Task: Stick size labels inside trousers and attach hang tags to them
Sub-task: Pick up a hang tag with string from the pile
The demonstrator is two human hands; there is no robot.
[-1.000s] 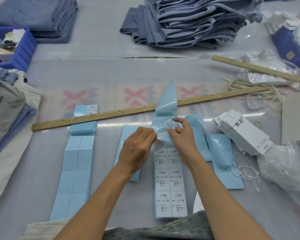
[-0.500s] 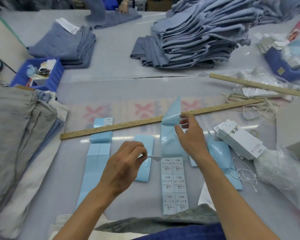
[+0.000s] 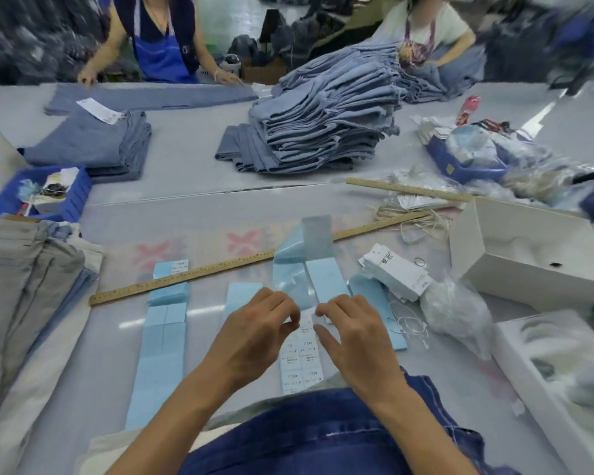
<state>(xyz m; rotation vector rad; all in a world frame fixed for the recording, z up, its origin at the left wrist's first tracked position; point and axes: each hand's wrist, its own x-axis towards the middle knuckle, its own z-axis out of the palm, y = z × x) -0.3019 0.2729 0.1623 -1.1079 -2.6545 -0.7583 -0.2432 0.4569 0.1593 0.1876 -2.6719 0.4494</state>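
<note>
The fingers of the left hand (image 3: 254, 332) and right hand (image 3: 354, 332) are curled and meet over the top end of the size label sheet (image 3: 300, 363); both seem to pinch a white label there, though blur hides the exact contact. The sheet lies flat on the bench (image 3: 199, 207), its long axis running from the person's body away toward the far edge, with the printed labels in two columns. Beyond the fingers, a peeled blue backing strip (image 3: 304, 255) curls up over the long wooden ruler (image 3: 192, 277), which lies slanted across the bench. More blue backing strips (image 3: 160, 351) lie to the left. Hang tags (image 3: 396, 272) are stacked right of the hands, beside loose strings (image 3: 410, 325) and a plastic bag (image 3: 455, 310). Folded trousers (image 3: 319, 132) are piled farther back.
</note>
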